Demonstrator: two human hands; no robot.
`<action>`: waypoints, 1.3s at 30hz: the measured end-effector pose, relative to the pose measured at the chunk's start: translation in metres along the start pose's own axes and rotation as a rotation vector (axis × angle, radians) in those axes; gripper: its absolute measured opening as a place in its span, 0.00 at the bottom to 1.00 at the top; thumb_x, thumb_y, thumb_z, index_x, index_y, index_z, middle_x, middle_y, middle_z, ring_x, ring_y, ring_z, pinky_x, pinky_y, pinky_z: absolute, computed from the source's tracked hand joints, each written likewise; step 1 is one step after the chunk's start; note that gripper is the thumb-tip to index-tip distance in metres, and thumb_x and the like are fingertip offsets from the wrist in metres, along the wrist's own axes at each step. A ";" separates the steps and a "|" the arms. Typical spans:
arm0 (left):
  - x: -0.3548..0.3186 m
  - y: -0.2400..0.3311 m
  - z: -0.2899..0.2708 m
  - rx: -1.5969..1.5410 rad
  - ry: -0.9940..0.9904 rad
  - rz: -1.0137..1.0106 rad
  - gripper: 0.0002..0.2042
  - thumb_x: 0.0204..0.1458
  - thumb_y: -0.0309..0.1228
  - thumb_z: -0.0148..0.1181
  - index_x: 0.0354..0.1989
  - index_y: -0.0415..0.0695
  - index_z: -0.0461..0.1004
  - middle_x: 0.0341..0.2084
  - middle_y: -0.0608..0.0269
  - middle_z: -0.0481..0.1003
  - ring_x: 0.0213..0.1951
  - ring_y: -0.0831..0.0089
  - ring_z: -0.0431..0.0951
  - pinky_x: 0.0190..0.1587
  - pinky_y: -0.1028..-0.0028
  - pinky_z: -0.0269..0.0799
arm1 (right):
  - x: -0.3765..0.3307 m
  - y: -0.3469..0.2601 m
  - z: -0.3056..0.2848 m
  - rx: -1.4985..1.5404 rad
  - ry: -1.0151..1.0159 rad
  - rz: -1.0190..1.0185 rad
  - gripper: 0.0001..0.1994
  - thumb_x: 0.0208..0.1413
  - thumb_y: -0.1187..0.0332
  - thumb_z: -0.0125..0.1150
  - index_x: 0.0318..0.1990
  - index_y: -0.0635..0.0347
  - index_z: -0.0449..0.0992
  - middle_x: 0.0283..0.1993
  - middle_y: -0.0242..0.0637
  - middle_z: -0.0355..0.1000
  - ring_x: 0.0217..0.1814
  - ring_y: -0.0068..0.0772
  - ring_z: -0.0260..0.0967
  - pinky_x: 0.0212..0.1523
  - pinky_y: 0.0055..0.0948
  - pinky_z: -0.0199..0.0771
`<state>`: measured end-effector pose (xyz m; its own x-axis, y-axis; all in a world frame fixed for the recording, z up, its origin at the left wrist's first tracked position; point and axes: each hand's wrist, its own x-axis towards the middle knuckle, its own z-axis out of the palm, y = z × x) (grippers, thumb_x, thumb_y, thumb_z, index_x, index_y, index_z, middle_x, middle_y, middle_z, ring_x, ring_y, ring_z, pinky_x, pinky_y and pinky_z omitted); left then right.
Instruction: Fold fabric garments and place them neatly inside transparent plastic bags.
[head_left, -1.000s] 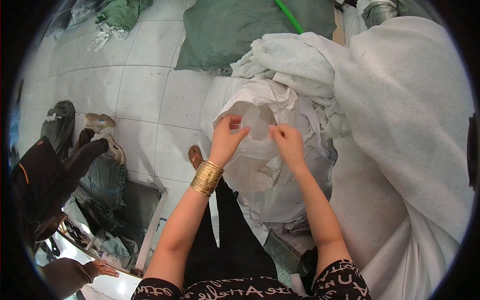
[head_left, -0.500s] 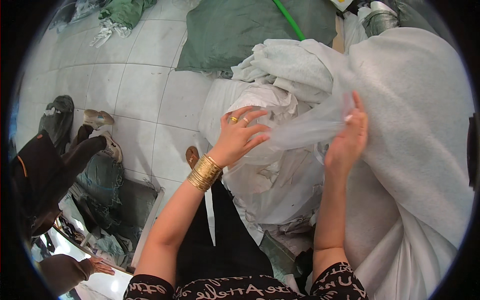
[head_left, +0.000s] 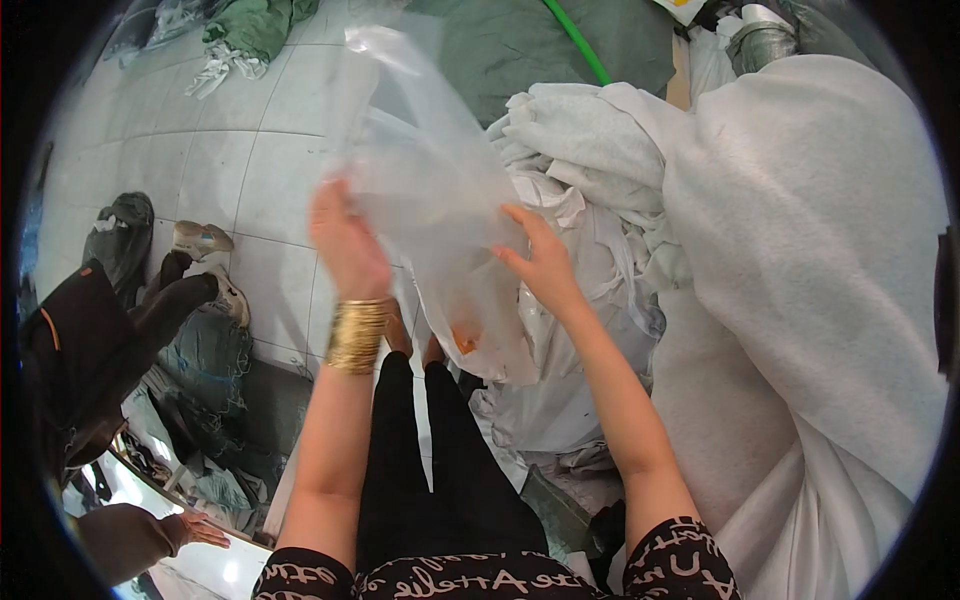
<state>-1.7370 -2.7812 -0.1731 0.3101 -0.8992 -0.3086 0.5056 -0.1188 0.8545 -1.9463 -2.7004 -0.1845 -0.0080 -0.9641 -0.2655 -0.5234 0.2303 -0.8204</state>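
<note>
Your left hand (head_left: 348, 240) is blurred at the clear bag's (head_left: 430, 190) left edge; can't tell its grip. Bag's up in front of you, floor (head_left: 280, 190) and shoe area seen behind. Right hand (head_left: 545, 260), fingers spread, is beside its right side, near the white bundle (head_left: 600, 370).

A translucent plastic bag (head_left: 430, 200) is spread in the air. Its left edge is overlapped by the blurred left hand (head_left: 350, 240), the grip unclear; its right edge is met by the right hand (head_left: 545, 260), thumb and forefinger parted. Right of the bag, pale grey fabric (head_left: 800, 220) is heaped; beyond the bag, green sacking (head_left: 640, 50) is crossed by a brighter green pole (head_left: 579, 42).
</note>
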 end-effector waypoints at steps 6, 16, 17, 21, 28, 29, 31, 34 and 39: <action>0.016 0.171 -0.084 0.113 -0.092 0.501 0.05 0.52 0.28 0.52 0.34 0.40 0.71 0.32 0.65 0.73 0.33 0.79 0.72 0.36 0.81 0.68 | 0.009 0.014 0.022 0.098 0.121 0.074 0.15 0.51 0.70 0.57 0.47 0.63 0.72 0.50 0.42 0.70 0.50 0.39 0.69 0.50 0.34 0.67; -0.033 0.112 -0.063 1.469 -0.701 0.172 0.20 0.44 0.30 0.64 0.48 0.50 0.70 0.23 0.63 0.66 0.18 0.75 0.61 0.23 0.76 0.62 | 0.095 0.152 0.050 -0.642 0.153 -0.067 0.18 0.53 0.65 0.49 0.52 0.53 0.70 0.59 0.42 0.64 0.59 0.43 0.62 0.57 0.38 0.62; -0.036 0.102 -0.070 1.440 -0.717 0.154 0.19 0.45 0.31 0.63 0.47 0.49 0.70 0.25 0.62 0.67 0.17 0.73 0.62 0.24 0.75 0.63 | 0.097 0.150 0.044 -0.686 0.090 -0.124 0.19 0.53 0.64 0.49 0.53 0.53 0.69 0.59 0.42 0.64 0.59 0.43 0.61 0.58 0.38 0.61; -0.045 0.075 -0.076 1.389 -0.766 0.065 0.14 0.49 0.35 0.60 0.44 0.48 0.71 0.30 0.59 0.70 0.17 0.68 0.66 0.27 0.71 0.66 | 0.092 0.140 0.007 -0.884 -0.186 -0.337 0.22 0.54 0.60 0.49 0.56 0.54 0.67 0.60 0.42 0.63 0.62 0.42 0.58 0.60 0.38 0.58; -0.050 0.068 -0.052 1.315 -0.795 -0.008 0.13 0.50 0.36 0.59 0.44 0.49 0.72 0.33 0.60 0.71 0.19 0.67 0.69 0.30 0.70 0.68 | 0.004 0.043 -0.006 -0.703 -0.121 -0.152 0.12 0.44 0.70 0.62 0.38 0.60 0.73 0.40 0.46 0.72 0.47 0.45 0.68 0.51 0.37 0.65; -0.049 0.070 -0.049 1.312 -0.796 -0.002 0.13 0.50 0.36 0.59 0.44 0.49 0.72 0.33 0.60 0.71 0.19 0.67 0.69 0.30 0.70 0.68 | -0.003 0.039 -0.008 -0.684 -0.045 -0.145 0.09 0.44 0.71 0.63 0.34 0.59 0.73 0.35 0.44 0.73 0.43 0.43 0.70 0.48 0.35 0.67; -0.049 0.071 -0.042 1.303 -0.811 0.060 0.13 0.50 0.35 0.59 0.44 0.49 0.72 0.33 0.60 0.71 0.19 0.67 0.69 0.29 0.71 0.68 | -0.015 0.037 -0.022 -0.734 -0.019 -0.224 0.07 0.44 0.70 0.62 0.32 0.58 0.73 0.36 0.43 0.73 0.43 0.40 0.70 0.47 0.36 0.66; -0.048 0.072 -0.036 1.263 -0.799 0.104 0.13 0.50 0.34 0.59 0.45 0.49 0.71 0.33 0.60 0.72 0.18 0.68 0.68 0.28 0.71 0.68 | -0.019 0.023 -0.031 -0.836 0.139 -0.399 0.06 0.45 0.69 0.62 0.31 0.56 0.74 0.38 0.38 0.74 0.43 0.35 0.70 0.47 0.39 0.65; -0.049 0.081 -0.028 1.255 -0.763 0.162 0.16 0.49 0.30 0.60 0.48 0.50 0.71 0.36 0.61 0.73 0.21 0.68 0.69 0.29 0.72 0.67 | -0.033 0.004 -0.036 -0.834 0.451 -0.515 0.06 0.44 0.69 0.63 0.33 0.54 0.77 0.42 0.29 0.73 0.45 0.29 0.68 0.50 0.38 0.60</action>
<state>-1.6887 -2.7352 -0.1011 -0.3962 -0.8897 -0.2271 -0.6276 0.0818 0.7742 -1.9788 -2.6726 -0.1605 0.1554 -0.9184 0.3638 -0.9676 -0.2157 -0.1312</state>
